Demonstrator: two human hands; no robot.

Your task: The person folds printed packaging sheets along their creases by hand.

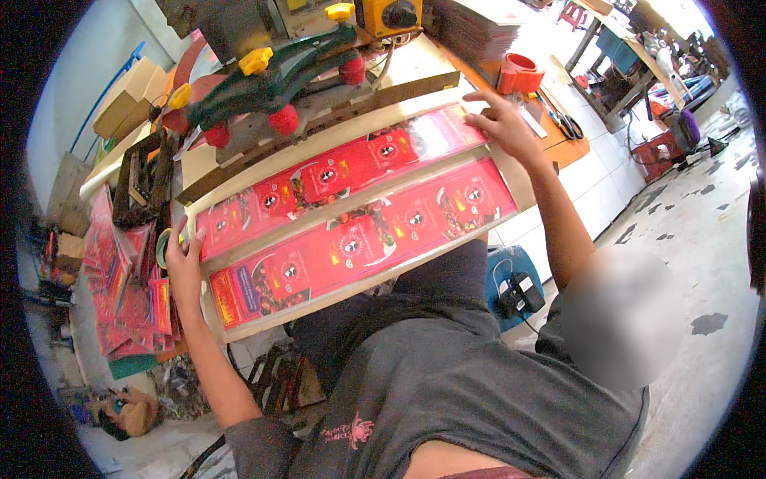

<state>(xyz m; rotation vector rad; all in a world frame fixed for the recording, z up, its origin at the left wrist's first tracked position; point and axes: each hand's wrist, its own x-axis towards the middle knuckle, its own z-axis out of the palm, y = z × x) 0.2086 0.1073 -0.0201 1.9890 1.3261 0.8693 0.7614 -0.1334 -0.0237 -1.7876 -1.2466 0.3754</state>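
Observation:
A pale wooden tray [349, 306] is held tilted in front of me, above my lap. A divider runs along it, making two long slots. In each slot lies a row of red printed packaging, the far row [327, 176] and the near row [351, 247], with a glossy surface that catches the light. At the tray's left end, my left hand [185, 267] is closed round the edge. My right hand [504, 128] grips the far right corner, fingers over the rim; its thumb is partly hidden.
Just beyond the tray stands a machine with dark green arms [275, 88], yellow knobs and red feet. A red tape dispenser [520, 73] and scissors [565, 120] lie on the orange tabletop [568, 149] at right. Loose red packets [120, 287] are heaped at left, near a dark box [142, 180].

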